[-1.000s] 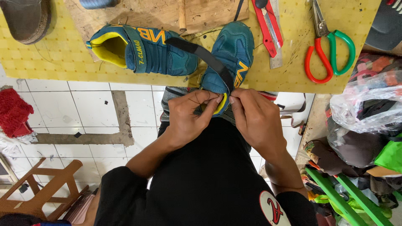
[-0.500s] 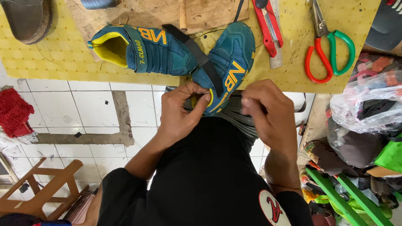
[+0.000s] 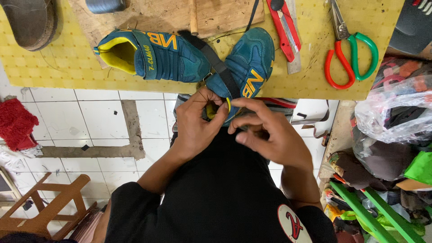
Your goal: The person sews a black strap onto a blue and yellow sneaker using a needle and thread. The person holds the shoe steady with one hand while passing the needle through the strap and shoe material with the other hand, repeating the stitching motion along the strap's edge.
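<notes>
Two teal sneakers with yellow lining rest at the edge of a yellow pegboard table [image 3: 58, 67]. The left sneaker [image 3: 153, 56] lies on its side, its opening to the left. The right sneaker [image 3: 249, 65] hangs over the table's near edge, a black strap [image 3: 216, 63] lying across it. My left hand [image 3: 195, 128] grips the heel end of the right sneaker, thumb on the yellow lining. My right hand [image 3: 267, 132] pinches at the same heel edge from the right; a thin dark thread shows near the fingers. What the fingertips hold is too small to tell.
A red utility knife [image 3: 283, 29] and red-and-green scissors [image 3: 353, 56] lie on the table to the right. A wooden board [image 3: 171, 15] sits behind the sneakers, a brown sole [image 3: 29, 22] at far left. A wooden stool [image 3: 45, 207] stands below left; bags and clutter [image 3: 396, 117] fill the right.
My right hand came back from the right onto the sneaker's heel and now pinches beside my left hand. The right sneaker has shifted slightly on the table edge.
</notes>
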